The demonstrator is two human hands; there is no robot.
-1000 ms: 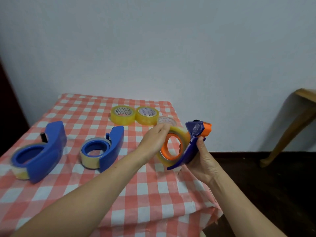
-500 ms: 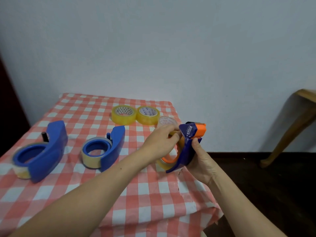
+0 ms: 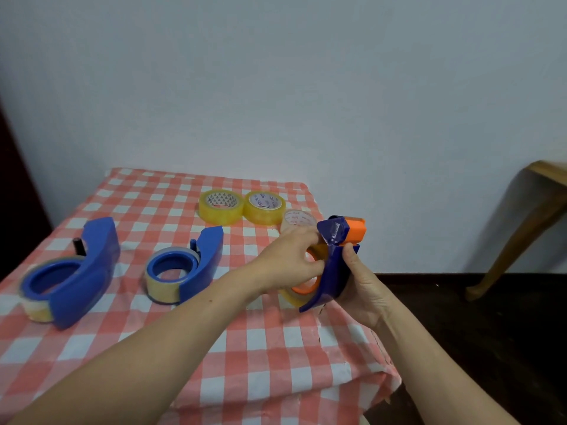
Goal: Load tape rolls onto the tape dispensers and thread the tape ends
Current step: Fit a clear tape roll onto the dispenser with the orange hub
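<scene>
A: Largest entry?
B: Tabletop [image 3: 245, 348], red-and-white checked cloth.

A: Items lying on it?
B: Large blue dispenser [image 3: 92, 271], far left, on its side, roll fitted. Smaller blue dispenser [image 3: 205, 262] to its right, also fitted with a roll.

A: Third unit?
B: Blue-and-orange dispenser [image 3: 336, 271], held above the tabletop's right edge. Right hand [image 3: 365, 289] wraps round its handle. Left hand [image 3: 288, 262] has its fingers curled on the yellowish roll [image 3: 291, 297] seated on the orange hub.

A: Loose stock?
B: Yellow roll [image 3: 219, 208] and second yellow roll [image 3: 264, 210], side by side towards the far edge. Clear roll [image 3: 299, 218] just beside them, partly behind the left hand.
</scene>
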